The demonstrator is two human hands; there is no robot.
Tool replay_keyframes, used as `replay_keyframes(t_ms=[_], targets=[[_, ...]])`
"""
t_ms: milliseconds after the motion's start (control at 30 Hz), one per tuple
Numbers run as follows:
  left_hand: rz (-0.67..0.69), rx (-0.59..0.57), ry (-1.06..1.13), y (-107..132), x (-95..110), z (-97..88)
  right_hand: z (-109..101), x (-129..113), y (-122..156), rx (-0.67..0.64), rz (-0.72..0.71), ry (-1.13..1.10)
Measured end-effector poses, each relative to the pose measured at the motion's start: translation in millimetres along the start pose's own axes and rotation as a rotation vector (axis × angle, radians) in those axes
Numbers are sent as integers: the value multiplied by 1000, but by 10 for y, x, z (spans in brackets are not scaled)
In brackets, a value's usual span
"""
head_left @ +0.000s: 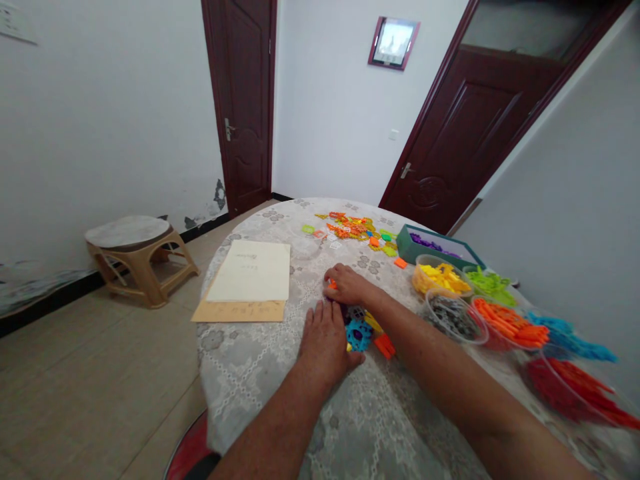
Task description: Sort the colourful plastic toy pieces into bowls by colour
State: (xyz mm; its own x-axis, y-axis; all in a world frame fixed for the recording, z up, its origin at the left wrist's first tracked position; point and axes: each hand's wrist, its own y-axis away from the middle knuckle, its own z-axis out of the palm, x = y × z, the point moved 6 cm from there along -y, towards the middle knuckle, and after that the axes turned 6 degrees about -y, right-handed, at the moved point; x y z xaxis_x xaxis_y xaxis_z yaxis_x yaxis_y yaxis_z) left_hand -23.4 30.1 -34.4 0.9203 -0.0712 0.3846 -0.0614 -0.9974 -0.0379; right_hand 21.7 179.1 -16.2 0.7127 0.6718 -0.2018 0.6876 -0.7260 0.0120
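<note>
On the patterned tablecloth, my right hand is curled with its fingertips closed on a small orange plastic piece. Just nearer to me lies my left hand, its fingers stretched forward and its thumb out to the right. A blue gear-shaped plastic piece sits right of the left hand, beside its thumb. Partly hidden under my right wrist are a yellow piece and some dark pieces. An orange block rests right of the blue gear. What lies beneath the left fingers is hidden.
Loose orange, yellow and green pieces spread at the table's far side. A green box of purple pieces stands right, near tubs of yellow, grey, orange and red pieces. Papers lie left.
</note>
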Motion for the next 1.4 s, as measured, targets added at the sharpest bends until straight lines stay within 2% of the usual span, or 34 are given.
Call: replay_keyframes(t_ms=[167,333,500,667,800,933,1067,1267,1400], targets=[[163,27,49,-24,92,-37,-55,155,411,4,2,-17],[309,49,89,-9,148,-5,-68,329,839,113,31,-125],[338,51,72,-14,115,83,-28,465,1350,210,121,-202],[404,124,7,-26,94,209,68,419,1844,253,131,-284],[417,181,-66,-60,98,296,144,358,2122,351,186,-299],[383,137,-121,-108,108,295,171,240,2246,380,162,-288],[382,103,-107,-102,153,195,159,192,2210,377,151,-256],[271,75,-104,-6,265,108,169,380,2014,453,295,-187],[258,81,-87,93,320,112,161,450,2019,471,325,-165]])
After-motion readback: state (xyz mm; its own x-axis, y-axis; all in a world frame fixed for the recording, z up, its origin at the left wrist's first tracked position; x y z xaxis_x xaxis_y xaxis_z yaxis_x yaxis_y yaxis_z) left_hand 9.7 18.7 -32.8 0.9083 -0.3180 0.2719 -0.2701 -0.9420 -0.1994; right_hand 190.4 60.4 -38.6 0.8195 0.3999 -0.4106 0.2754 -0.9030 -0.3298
